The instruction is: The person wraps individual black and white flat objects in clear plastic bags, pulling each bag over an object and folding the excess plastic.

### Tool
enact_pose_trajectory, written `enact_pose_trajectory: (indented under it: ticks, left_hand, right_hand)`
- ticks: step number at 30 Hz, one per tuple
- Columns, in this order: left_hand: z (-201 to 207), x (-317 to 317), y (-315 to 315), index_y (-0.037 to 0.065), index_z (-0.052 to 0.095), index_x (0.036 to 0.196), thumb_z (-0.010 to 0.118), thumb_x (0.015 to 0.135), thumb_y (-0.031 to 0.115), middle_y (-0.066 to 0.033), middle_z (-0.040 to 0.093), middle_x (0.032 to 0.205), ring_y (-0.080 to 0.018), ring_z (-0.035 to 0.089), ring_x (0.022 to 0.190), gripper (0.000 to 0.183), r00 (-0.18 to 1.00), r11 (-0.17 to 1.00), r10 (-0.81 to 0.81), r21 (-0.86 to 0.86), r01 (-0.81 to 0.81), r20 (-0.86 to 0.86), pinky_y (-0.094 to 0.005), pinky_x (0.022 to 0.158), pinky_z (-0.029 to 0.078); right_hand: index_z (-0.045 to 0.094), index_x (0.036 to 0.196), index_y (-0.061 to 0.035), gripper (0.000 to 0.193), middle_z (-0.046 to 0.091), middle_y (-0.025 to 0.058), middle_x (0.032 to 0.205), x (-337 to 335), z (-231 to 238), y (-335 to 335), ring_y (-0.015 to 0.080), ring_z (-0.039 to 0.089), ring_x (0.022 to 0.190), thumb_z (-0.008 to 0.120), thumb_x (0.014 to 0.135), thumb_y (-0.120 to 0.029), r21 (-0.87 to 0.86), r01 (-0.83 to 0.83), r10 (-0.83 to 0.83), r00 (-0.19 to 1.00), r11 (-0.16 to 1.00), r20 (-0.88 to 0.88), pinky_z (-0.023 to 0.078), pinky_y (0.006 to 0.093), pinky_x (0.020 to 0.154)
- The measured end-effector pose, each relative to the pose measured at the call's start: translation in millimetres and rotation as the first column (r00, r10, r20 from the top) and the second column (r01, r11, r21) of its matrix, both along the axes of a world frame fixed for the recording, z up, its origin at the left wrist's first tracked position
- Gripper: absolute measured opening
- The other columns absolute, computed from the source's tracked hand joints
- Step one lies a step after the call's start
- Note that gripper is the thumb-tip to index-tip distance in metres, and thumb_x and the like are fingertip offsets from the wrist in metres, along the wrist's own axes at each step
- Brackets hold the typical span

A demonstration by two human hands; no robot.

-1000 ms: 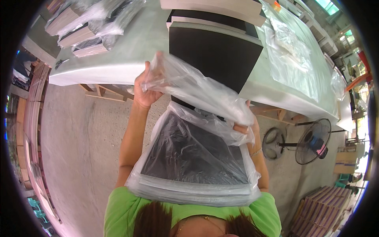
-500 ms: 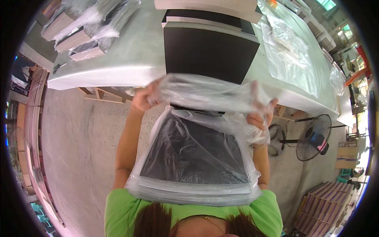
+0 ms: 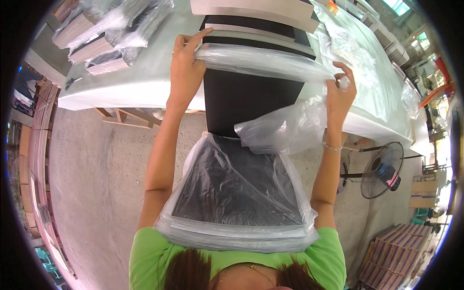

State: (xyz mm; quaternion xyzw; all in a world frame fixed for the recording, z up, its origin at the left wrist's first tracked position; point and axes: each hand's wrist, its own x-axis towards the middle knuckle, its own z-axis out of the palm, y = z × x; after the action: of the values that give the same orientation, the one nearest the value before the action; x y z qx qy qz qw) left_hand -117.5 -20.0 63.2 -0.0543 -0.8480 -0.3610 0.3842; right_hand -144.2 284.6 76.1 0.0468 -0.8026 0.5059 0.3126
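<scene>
A clear plastic bag [image 3: 266,62] is stretched sideways between my two hands over the far end of a flat black panel [image 3: 251,94]. My left hand [image 3: 187,67] pinches the bag's left end, its index finger reaching out along the panel's pale far edge. On the other side, my right hand [image 3: 341,92] grips the right end with curled fingers. The loose part of the bag [image 3: 285,128] hangs down below my right hand, across the panel's near right corner. Close to my body lies a dark panel wrapped in clear plastic [image 3: 237,188].
More pale-edged black panels [image 3: 251,10] are stacked at the table's far side. Several plastic-wrapped pieces [image 3: 94,50] lie at far left, near small scissors [image 3: 72,83]. Flat clear bags [image 3: 355,63] spread over the table's right. A standing fan [image 3: 384,169] and stacked cartons [image 3: 396,256] are at right.
Both hands have moved away from my body, carrying the bag's stretched part from the panel's near end to its far end. The bag's loose part now trails at the right.
</scene>
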Motion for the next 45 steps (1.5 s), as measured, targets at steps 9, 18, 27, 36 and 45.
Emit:
enact_pose_trajectory:
  ticks: [9,18,27,36,45]
  left_hand:
    - [5,31,-1,0.009,0.062,0.111,0.040,0.062,-0.018,-0.0120,0.052,0.106,-0.0262,0.052,0.096,0.062,1.000,0.999,0.008,-0.033,-0.008,0.010,-0.0331,0.084,0.042]
    - [20,61,-26,0.000,0.056,0.117,0.045,0.070,-0.007,-0.0121,0.056,0.114,-0.0187,0.054,0.102,0.048,0.871,0.640,-0.489,0.701,0.316,0.053,-0.0289,0.095,0.039]
    - [-69,101,-50,-0.002,0.037,0.131,0.054,0.083,0.023,-0.0154,0.054,0.119,-0.0214,0.050,0.112,0.057,0.469,-0.125,-0.876,0.992,0.007,-0.114,-0.0329,0.099,0.036]
    - [-153,125,-25,0.004,0.054,0.103,0.055,0.084,0.013,-0.0065,0.060,0.094,-0.0126,0.058,0.082,0.022,0.397,0.331,-0.797,0.879,-0.344,0.455,-0.0250,0.074,0.048]
    - [-170,75,-43,0.003,0.057,0.107,0.052,0.089,0.023,-0.0021,0.059,0.091,-0.0111,0.052,0.089,0.028,0.343,0.862,-0.504,0.488,0.139,0.793,-0.0250,0.080,0.042]
  right_hand:
    - [0.064,0.109,-0.0114,0.053,0.057,0.0087,0.090,6,-4,-9,0.0189,0.054,0.081,0.043,0.067,0.013,0.225,-0.047,0.090,0.979,0.973,-0.183,0.042,0.0264,0.074]
    - [0.052,0.114,0.0072,0.038,0.059,0.0064,0.081,28,1,14,0.0052,0.037,0.042,0.049,0.076,0.005,-0.713,-0.448,0.617,0.786,0.540,-0.026,0.034,0.0166,0.039]
    - [0.047,0.113,-0.0009,0.033,0.058,0.0086,0.078,65,-86,62,0.0038,0.037,0.041,0.057,0.082,-0.009,-0.940,-0.315,0.922,0.387,0.129,-0.003,0.030,0.0149,0.033]
    - [0.057,0.096,-0.0038,0.017,0.051,-0.0024,0.070,105,-209,61,0.0061,0.049,0.060,0.064,0.081,-0.008,-0.794,-0.065,0.759,0.351,0.605,0.549,0.040,0.0191,0.052]
    - [0.059,0.100,0.0001,0.039,0.041,-0.0042,0.063,26,-139,173,0.0058,0.036,0.053,0.052,0.091,-0.037,-0.398,0.192,-0.084,0.958,0.897,0.274,0.034,0.0216,0.048]
